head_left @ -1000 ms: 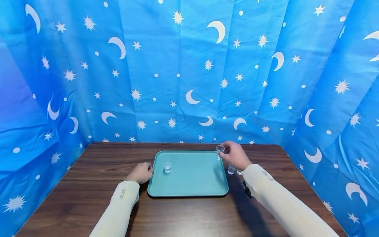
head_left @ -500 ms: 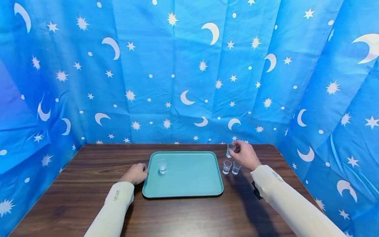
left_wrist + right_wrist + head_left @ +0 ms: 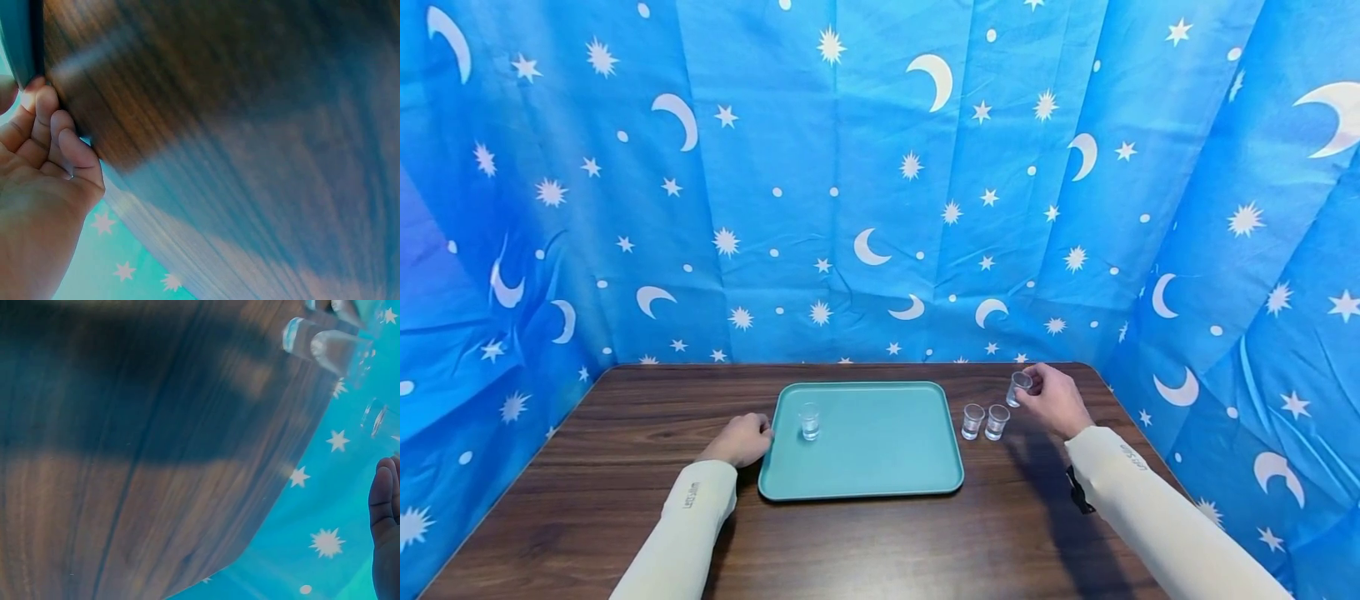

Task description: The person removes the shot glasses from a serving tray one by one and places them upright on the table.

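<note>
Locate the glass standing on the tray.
In the head view, that glass stands on the left part of the green tray, close to the edge where the left hand is.

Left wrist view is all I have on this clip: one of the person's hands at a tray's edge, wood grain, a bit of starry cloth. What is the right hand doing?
Observer: In the head view, the right hand holds a small clear tapered cup, glass or plastic, at its rim end.
Reviewer: Does anything stand on the teal rectangular tray?
Observer: Yes, a second clear cup stands upright on it, toward the left side.
Reviewer: Any more cups?
Observer: Two: a third cup and a fourth cup stand side by side on the brown wood-grain table, right of the tray.
</note>
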Action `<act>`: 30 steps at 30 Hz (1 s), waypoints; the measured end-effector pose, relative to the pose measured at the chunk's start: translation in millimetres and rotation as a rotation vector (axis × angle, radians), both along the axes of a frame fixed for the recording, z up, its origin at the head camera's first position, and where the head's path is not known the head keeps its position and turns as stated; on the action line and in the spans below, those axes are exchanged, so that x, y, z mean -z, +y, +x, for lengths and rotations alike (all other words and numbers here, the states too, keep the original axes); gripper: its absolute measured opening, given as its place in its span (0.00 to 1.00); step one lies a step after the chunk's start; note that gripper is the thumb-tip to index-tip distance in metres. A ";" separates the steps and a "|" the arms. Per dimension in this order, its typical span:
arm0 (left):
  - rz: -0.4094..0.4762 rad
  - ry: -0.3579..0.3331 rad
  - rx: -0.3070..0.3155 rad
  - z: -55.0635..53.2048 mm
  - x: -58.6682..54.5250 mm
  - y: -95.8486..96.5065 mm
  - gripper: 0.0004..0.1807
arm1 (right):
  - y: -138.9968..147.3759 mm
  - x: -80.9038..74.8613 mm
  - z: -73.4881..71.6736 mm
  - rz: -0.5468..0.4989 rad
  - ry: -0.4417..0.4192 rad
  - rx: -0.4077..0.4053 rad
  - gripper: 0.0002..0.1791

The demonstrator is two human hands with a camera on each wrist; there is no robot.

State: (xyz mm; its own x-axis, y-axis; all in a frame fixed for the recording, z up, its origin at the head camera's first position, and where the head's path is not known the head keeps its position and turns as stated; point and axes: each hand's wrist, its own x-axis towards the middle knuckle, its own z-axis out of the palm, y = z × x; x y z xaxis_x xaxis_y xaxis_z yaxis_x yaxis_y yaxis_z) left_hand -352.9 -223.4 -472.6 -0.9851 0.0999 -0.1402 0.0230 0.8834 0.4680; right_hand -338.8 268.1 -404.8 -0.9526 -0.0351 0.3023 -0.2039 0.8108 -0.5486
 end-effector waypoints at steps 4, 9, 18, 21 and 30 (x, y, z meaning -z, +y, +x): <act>0.007 -0.002 0.000 0.2 -0.8 -0.9 0.10 | 5.3 5.9 1.8 -0.006 -0.011 0.004 0.18; 0.011 -0.014 -0.011 0.3 -2.5 0.0 0.10 | 9.9 16.0 2.9 -0.010 -0.038 0.016 0.18; 0.011 -0.007 -0.014 1.1 -4.3 2.2 0.11 | 13.2 35.4 5.2 0.004 -0.116 0.025 0.19; 0.012 -0.007 -0.015 1.4 -4.8 2.9 0.10 | 13.6 40.4 5.9 0.007 -0.125 0.026 0.19; 0.007 -0.006 -0.018 1.4 -4.0 4.6 0.10 | 13.0 48.4 5.3 0.008 -0.127 0.029 0.18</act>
